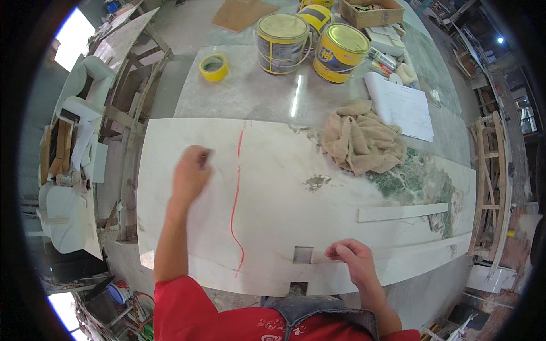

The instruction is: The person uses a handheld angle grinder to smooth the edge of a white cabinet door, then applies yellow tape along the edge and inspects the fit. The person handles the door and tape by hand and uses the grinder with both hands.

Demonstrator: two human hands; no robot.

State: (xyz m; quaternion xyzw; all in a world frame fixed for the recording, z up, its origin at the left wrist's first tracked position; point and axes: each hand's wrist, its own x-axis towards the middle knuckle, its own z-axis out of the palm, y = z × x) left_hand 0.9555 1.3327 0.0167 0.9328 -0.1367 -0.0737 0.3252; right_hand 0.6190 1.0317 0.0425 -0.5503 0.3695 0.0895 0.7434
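A white marble-look slab (273,187) with green and brown veining lies in front of me. A wavy red line (233,213) runs down its left part. My left hand (192,170) hovers over the slab left of this line, its fingers curled in and a little blurred; whatever they may hold is hidden. Close to the near edge, my right hand (354,258) has thumb and fingers pinched together, and I cannot make out anything between them. Just left of it is a small square cut-out (303,254). Beyond it lies a narrow white strip (402,212).
A crumpled beige cloth (361,136) sits at the slab's far right, beside papers (406,108). Farther back stand yellow-and-black cans (340,54), a roll of yellow tape (214,67) and a wooden box (372,14). A wooden rack (492,187) is on the right.
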